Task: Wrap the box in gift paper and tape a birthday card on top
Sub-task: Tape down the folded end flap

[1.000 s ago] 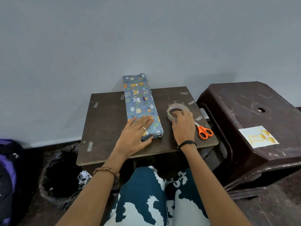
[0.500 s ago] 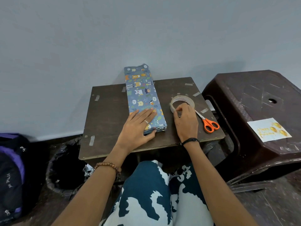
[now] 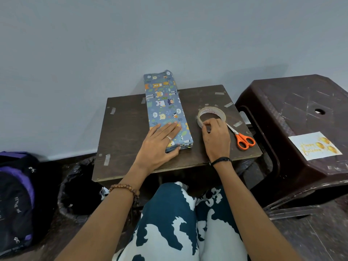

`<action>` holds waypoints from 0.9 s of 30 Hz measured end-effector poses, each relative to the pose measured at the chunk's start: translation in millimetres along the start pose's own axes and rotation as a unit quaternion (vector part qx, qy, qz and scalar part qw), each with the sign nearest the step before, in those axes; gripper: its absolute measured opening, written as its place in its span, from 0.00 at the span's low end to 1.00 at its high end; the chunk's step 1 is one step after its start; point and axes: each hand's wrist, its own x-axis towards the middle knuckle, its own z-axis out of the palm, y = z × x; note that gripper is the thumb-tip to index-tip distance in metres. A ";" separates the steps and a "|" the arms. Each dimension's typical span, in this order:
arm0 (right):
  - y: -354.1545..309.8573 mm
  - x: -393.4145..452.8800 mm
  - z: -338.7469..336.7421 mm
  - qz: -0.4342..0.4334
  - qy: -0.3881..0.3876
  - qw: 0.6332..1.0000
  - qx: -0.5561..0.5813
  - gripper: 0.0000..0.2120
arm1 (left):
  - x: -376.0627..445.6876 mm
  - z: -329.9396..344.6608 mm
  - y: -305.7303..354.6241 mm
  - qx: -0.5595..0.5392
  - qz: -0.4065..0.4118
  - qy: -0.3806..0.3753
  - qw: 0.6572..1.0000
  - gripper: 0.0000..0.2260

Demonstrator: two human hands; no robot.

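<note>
A long, narrow box wrapped in blue gift paper printed with cartoon animals lies on a small dark brown wooden table at the centre of the frame, its far end reaching past the table's back edge toward the pale grey wall. The left hand lies flat and spread on the near end of the box, fingers extended over the top and thumb along the near end flap; it presses rather than grips.

Just right of the box, a roll of clear adhesive tape lies flat on the table. The right hand rests over the roll's near rim with its fingertips pinched together there; they seem to be on the tape's loose end, though that spot is too small to make out.

A pair of scissors with orange handles lies on the table just right of that hand. Short strips of tape are stuck around the tabletop.

At the right of the frame, a white birthday card with gold lettering and gold balloons lies on a dark brown plastic stool, well apart from the box. A black and purple backpack sits at lower left.
</note>
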 end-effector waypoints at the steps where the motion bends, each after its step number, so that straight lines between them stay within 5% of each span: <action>1: -0.6 -0.9 -0.4 -0.005 0.003 1.000 -0.005 0.03 | -0.4 0.0 0.0 0.000 -0.001 0.000 1.000 0.25; 10: -4.8 -6.6 1.1 -0.097 0.014 0.985 -0.145 0.11 | 0.1 -0.2 0.9 -0.004 -0.004 0.014 1.000 0.25; 19: -1.4 -7.2 -0.7 -0.124 0.051 0.984 -0.121 0.02 | 0.4 1.6 1.9 0.003 -0.004 0.018 1.000 0.25; 27: -1.8 -7.2 0.4 -0.111 0.044 0.985 -0.123 0.09 | 2.3 1.1 1.1 0.001 -0.005 0.025 1.000 0.25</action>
